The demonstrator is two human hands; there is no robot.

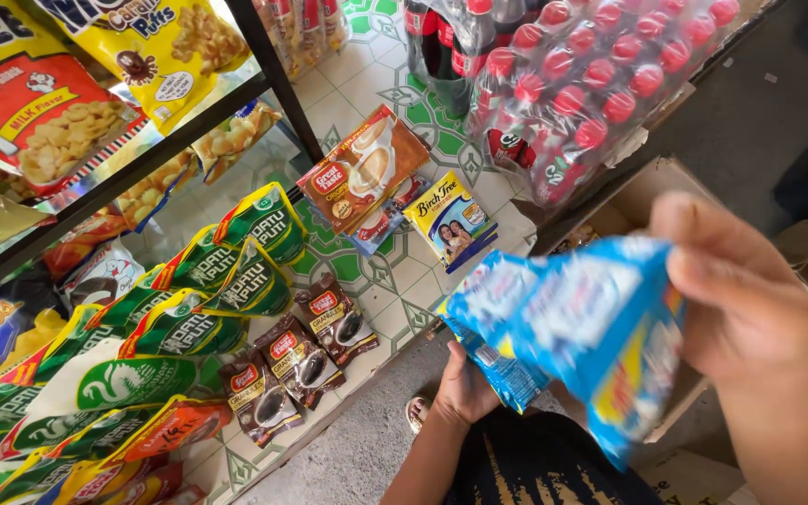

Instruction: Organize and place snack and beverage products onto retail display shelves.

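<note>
My right hand [745,290] grips the top of a strip of blue sachet packets [591,327], held up close to the camera and blurred. My left hand [465,388] holds the lower end of the same blue strip near the edge of the tiled counter [404,285]. Both hands hover above a dark garment over my lap and the open cardboard box [642,192].
On the tiled counter lie green sachet strips [198,290], dark brown coffee sachets [301,360], an orange-brown coffee pack [362,168] and a yellow-blue milk pack [451,220]. Shrink-wrapped red-capped bottles [591,84] sit behind. A black metal rack [133,150] at left holds snack bags.
</note>
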